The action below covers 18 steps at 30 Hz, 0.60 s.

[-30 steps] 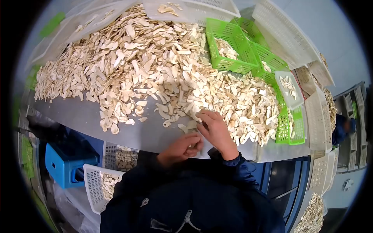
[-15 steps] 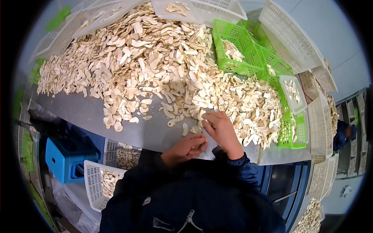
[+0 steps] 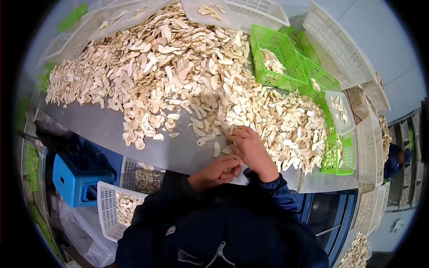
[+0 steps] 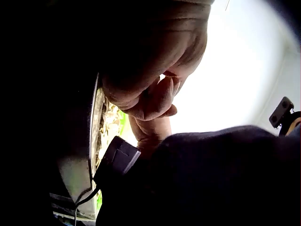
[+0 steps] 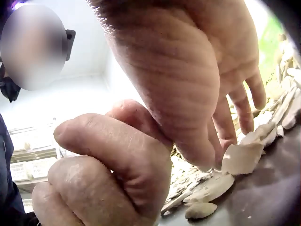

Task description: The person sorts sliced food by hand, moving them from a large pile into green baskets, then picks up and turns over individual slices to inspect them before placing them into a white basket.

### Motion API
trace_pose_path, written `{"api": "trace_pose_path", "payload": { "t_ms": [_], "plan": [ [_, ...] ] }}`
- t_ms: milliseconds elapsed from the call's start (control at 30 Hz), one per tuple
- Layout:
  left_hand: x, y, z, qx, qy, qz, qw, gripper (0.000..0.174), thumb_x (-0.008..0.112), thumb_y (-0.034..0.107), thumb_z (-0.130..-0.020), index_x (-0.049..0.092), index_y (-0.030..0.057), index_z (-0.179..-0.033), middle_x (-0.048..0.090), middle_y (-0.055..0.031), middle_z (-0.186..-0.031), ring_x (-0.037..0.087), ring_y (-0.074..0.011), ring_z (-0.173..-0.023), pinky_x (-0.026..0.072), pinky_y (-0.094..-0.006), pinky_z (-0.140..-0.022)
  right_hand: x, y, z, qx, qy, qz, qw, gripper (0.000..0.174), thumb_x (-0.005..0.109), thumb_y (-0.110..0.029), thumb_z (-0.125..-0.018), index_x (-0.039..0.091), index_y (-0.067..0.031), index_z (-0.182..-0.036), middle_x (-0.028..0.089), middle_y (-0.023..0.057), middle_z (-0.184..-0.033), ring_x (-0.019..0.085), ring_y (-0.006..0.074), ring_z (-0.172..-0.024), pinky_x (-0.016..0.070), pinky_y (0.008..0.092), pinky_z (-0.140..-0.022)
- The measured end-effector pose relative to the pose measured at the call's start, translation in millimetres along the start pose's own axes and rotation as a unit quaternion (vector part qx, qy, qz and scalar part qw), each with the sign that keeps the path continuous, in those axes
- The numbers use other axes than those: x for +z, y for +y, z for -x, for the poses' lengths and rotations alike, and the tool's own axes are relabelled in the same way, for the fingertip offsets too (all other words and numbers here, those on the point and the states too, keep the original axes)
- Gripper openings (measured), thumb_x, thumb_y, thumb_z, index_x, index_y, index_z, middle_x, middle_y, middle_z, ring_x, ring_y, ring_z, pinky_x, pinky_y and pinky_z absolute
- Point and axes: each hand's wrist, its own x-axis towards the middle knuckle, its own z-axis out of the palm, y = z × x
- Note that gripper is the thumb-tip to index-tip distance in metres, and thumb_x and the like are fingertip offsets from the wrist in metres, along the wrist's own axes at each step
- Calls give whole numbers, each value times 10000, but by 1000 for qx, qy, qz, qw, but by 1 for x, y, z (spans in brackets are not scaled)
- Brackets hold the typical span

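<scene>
Pale dried slices, which look like mushroom, form a broad pile on the grey metal table. The right hand rests at the pile's near edge; in the right wrist view its fingers reach down, fairly straight, to a pale slice. Beside it, close to the table's front edge, the left hand has its fingers curled, with nothing visible in them. The two hands touch in the right wrist view. A single slice lies just beyond the left hand. The left wrist view is dark, its palm side hidden.
Green baskets and a clear tray with some slices line the right side. White crates stand farther right. Below the table at left are a blue stool and a white basket of slices. Another person is far right.
The head view has shifted slightly, so the table and baskets sit a little farther right. The right hand's fingers have drawn back closer to the left hand, which keeps its curled shape.
</scene>
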Motion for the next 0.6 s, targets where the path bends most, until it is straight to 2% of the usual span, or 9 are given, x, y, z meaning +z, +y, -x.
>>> {"api": "trace_pose_path", "payload": {
  "t_ms": [133, 233, 433, 533, 600],
  "plan": [
    [-3, -1, 0, -1, -2, 3, 1000, 142, 463, 186, -1012, 549, 74, -1024, 526, -47, -758, 307, -39, -450, 262, -180, -405, -1, 0, -1, -14, 29, -36, 999, 202, 661, -79, -798, 696, -36, -992, 657, 110, -1014, 577, 322, -1020, 472, 390, -891],
    [-2, 0, 0, -4, -7, 7, 1000, 147, 453, 180, -1016, 550, 71, -1028, 528, -47, -773, 307, -39, -459, 270, -177, -415, -7, -1, -1, -6, 54, -68, 996, 132, 642, -99, -805, 679, -37, -915, 660, 102, -893, 589, 328, -947, 457, 378, -880],
    [-1, 0, 0, 5, -14, 2, 1000, 152, 448, 179, -1018, 552, 68, -1031, 525, -45, -782, 316, -35, -476, 272, -174, -423, -18, -1, 7, 70, 56, -79, 993, 127, 640, -81, -836, 709, -26, -927, 696, 117, -946, 610, 293, -947, 481, 367, -861],
    [-2, 0, 0, 5, -20, 6, 1000, 156, 446, 180, -1019, 553, 66, -1031, 525, -44, -784, 312, -33, -478, 269, -172, -422, -19, 5, 12, 38, 11, -80, 996, 87, 634, -63, -821, 681, -24, -882, 682, 108, -936, 602, 330, -884, 483, 374, -819],
    [-1, 0, 0, 3, -23, 5, 1000, 156, 447, 177, -1019, 554, 64, -1031, 528, -45, -788, 310, -33, -481, 266, -170, -421, -18, 5, 16, 54, 54, -96, 992, 111, 647, -61, -820, 692, -28, -916, 688, 114, -962, 610, 329, -899, 489, 378, -827]
  ]
}}
